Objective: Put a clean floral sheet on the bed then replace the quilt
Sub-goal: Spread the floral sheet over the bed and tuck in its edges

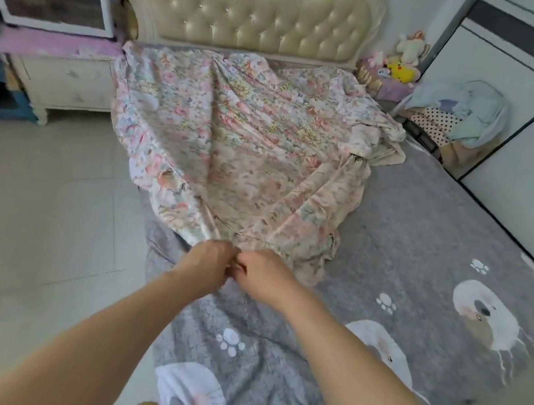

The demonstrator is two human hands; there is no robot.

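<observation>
My left hand point(211, 261) and right hand point(263, 276), fingers clamped on the sheet point(234, 135) edge; I should separate them to spread it flat across the bed point(423, 260).

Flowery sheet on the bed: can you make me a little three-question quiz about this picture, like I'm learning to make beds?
1. True or false: the floral sheet already covers the whole grey animal-print cover.
2. What do the left hand and right hand do? A) smooth the headboard B) pinch the sheet's near edge together C) carry the soft toys
3. Fill in: the yellow soft toy sits to the ___ of the headboard in the picture.

Key: 1 false, much of the grey cover shows; 2 B; 3 right.
</observation>
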